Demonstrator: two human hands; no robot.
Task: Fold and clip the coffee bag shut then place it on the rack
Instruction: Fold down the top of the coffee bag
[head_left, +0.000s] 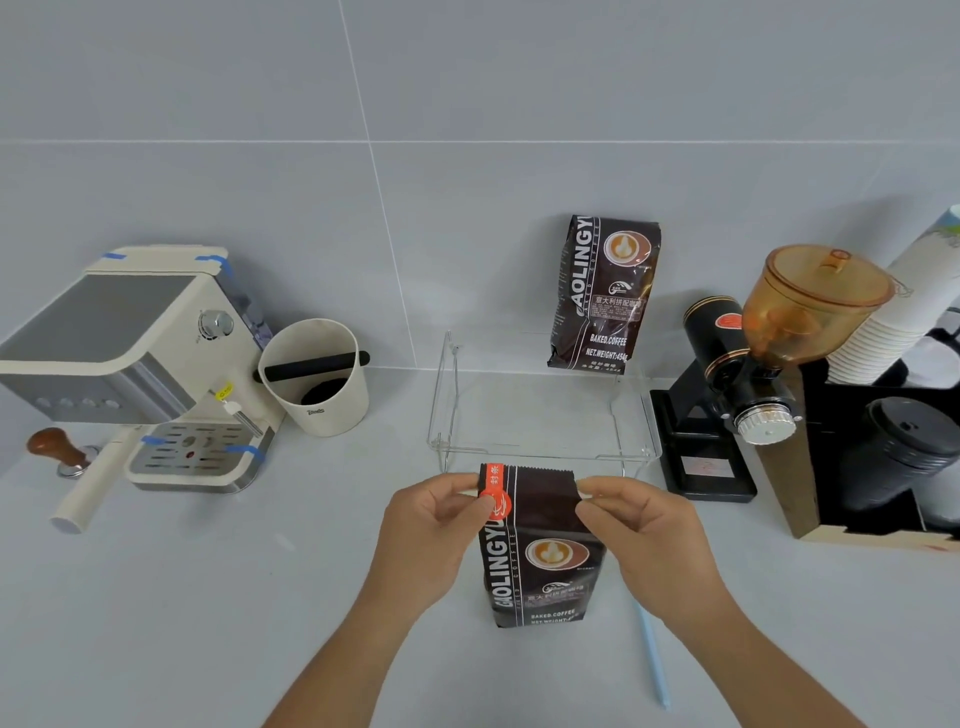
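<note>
A dark brown coffee bag (540, 561) with an orange seal strip stands upright on the counter in front of me. My left hand (436, 525) pinches its top left corner at the orange strip. My right hand (639, 525) pinches the top right corner. The bag's serrated top edge stands up between my fingers. Just behind the bag is a clear acrylic rack (545, 415). A second identical coffee bag (605, 293) stands on the rack's back, leaning on the wall. A light blue clip stick (653, 660) lies on the counter near my right forearm.
An espresso machine (135, 364) and a wooden-handled tamper (57, 452) stand at the left, with a white knock box (317, 374) beside them. At the right stand a black grinder with an amber hopper (769, 353), stacked paper cups (904, 312) and a black box holding cup lids (904, 447).
</note>
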